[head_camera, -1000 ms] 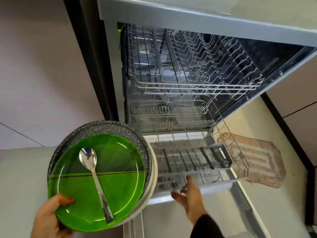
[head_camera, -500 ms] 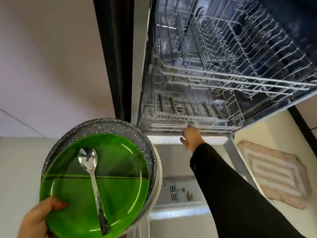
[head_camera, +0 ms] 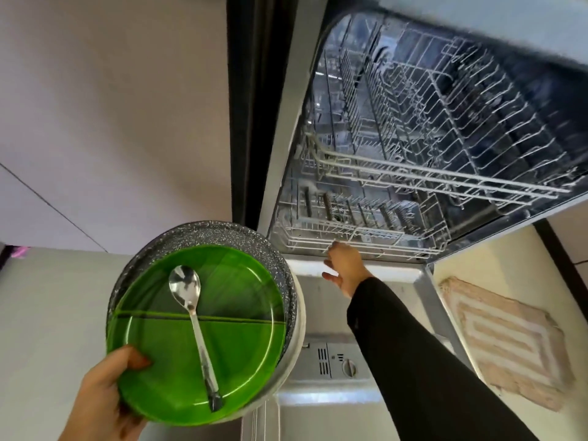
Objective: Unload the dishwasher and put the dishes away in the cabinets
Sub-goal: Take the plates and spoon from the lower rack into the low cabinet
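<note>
My left hand [head_camera: 101, 405] grips the near edge of a stack of plates: a green plate [head_camera: 197, 335] on top, a dark speckled plate [head_camera: 203, 233] under it and a pale rim [head_camera: 297, 332] below. A steel spoon [head_camera: 194, 326] lies loose on the green plate. The dishwasher [head_camera: 429, 138] stands open with its door [head_camera: 334, 393] folded down. My right hand [head_camera: 345, 268], fingers spread, touches the front edge of the lower rack [head_camera: 359, 240], which sits inside the machine. The upper rack [head_camera: 445, 173] holds nothing that I can see.
A beige patterned mat [head_camera: 506, 342] lies on the floor to the right of the door. A pale cabinet panel [head_camera: 111, 106] and a dark gap [head_camera: 254, 106] stand left of the dishwasher. The detergent compartment [head_camera: 340, 361] shows on the door's inner face.
The lower rack has gone from pulled out over the door to fully inside the machine, with my right hand following it in. The plate stack in my left hand stayed level.
</note>
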### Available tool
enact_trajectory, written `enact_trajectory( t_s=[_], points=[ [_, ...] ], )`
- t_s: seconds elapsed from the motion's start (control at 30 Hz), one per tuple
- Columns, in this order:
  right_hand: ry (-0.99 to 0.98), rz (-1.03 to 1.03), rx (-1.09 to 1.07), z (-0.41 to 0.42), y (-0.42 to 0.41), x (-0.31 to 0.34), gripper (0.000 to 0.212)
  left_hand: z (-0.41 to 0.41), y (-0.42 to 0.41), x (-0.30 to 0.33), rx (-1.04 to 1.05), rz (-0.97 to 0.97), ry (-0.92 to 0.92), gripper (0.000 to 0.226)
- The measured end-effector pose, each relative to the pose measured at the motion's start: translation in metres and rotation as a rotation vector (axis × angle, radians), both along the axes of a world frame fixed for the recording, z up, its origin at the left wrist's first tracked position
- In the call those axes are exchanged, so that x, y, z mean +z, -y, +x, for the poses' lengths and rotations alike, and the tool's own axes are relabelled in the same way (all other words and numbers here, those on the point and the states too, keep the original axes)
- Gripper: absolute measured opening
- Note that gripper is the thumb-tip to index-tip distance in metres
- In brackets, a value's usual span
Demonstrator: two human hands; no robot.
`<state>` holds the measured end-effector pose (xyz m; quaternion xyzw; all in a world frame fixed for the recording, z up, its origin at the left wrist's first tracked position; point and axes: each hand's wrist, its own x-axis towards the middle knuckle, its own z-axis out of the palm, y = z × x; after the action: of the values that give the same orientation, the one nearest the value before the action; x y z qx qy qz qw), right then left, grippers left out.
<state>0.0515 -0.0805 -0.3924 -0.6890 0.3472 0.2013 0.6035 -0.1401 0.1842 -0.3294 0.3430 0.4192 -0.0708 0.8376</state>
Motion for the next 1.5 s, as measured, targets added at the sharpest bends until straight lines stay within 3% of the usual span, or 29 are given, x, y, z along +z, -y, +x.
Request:
enact_trajectory(
  t_s=[0.07,0.17,0.37,0.53,0.63,0.7,0.83,0.97,1.07,1.13,1.27,1.4,1.5],
  points=[
    [-0.029,0.080,0.022,-0.018,-0.016,0.020,0.033,-0.006,-0.002,0.008,-0.021,0.004,0.033,0.033],
    [-0.027,0.211,0.197,-0.063,-0.046,0.073,0.028,-0.017,-0.008,0.040,-0.035,-0.008,0.043,0.036],
    [-0.003,0.539,0.181,-0.142,-0.091,0.184,0.074,-0.058,-0.043,0.125,-0.011,0.025,-0.044,0.034],
    [0.099,0.433,0.376,-0.176,-0.152,0.268,0.062,-0.093,-0.092,0.203,-0.007,0.063,-0.087,0.031],
    [0.129,0.285,0.455,-0.192,-0.196,0.267,0.102,-0.119,-0.135,0.227,0.002,0.076,-0.098,0.031],
    [0.148,0.256,0.455,-0.204,-0.229,0.277,0.113,-0.130,-0.163,0.233,0.006,0.090,-0.085,0.030],
    [0.163,0.262,0.441,-0.219,-0.308,0.294,0.103,-0.143,-0.237,0.241,0.022,0.110,-0.048,0.016],
    [0.183,0.301,0.488,-0.223,-0.375,0.302,0.100,-0.148,-0.306,0.247,0.043,0.153,-0.033,0.034],
    [0.186,0.295,0.538,-0.212,-0.416,0.314,0.062,-0.149,-0.346,0.248,0.080,0.177,-0.062,0.024],
    [0.200,0.228,0.556,-0.191,-0.436,0.319,0.048,-0.148,-0.363,0.247,0.097,0.178,-0.073,0.021],
    [0.222,0.111,0.436,-0.127,-0.462,0.315,0.043,-0.144,-0.381,0.244,0.097,0.160,-0.082,0.017],
    [0.233,0.027,0.410,-0.071,-0.483,0.307,0.059,-0.143,-0.393,0.235,0.093,0.135,-0.109,0.047],
    [0.191,0.051,0.390,-0.042,-0.498,0.297,0.069,-0.138,-0.395,0.227,0.122,0.132,-0.125,0.049]
  ],
)
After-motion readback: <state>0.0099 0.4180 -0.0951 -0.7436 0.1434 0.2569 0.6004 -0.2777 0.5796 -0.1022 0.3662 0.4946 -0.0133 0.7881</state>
